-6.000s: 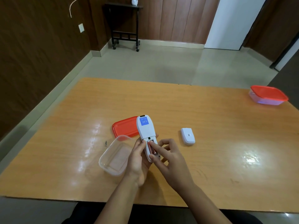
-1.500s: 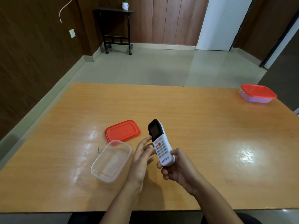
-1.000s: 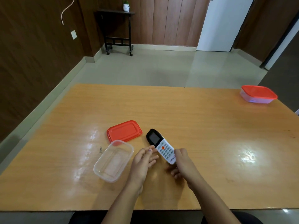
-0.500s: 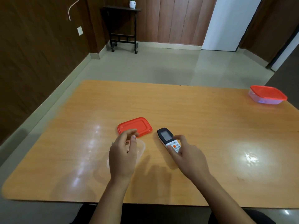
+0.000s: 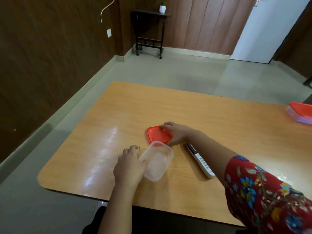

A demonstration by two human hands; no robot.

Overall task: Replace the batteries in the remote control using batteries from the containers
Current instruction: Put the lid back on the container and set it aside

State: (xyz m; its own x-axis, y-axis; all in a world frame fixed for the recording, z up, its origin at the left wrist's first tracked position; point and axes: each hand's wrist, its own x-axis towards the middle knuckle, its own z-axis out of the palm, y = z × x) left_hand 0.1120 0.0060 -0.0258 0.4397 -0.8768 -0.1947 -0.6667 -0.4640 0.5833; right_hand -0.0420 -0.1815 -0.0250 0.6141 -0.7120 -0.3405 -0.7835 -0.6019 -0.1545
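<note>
Gripping the red lid [image 5: 157, 135] by its right edge, my right hand [image 5: 177, 132] curls around it; my left hand [image 5: 130, 163] clasps the left wall of the empty clear tub [image 5: 157, 162]. One remote [image 5: 200, 162] lies face up just right of the tub. A second, lidded tub [image 5: 301, 112] sits far right on the table [image 5: 219, 124].

A plainly furnished room of a home or office is suggested by dark brown wood-panelled walls [image 5: 42, 56], a pale tiled floor [image 5: 177, 73], a white door [image 5: 263, 29], a small black side table [image 5: 150, 31] and an orange-brown wooden desk [image 5: 211, 115].
</note>
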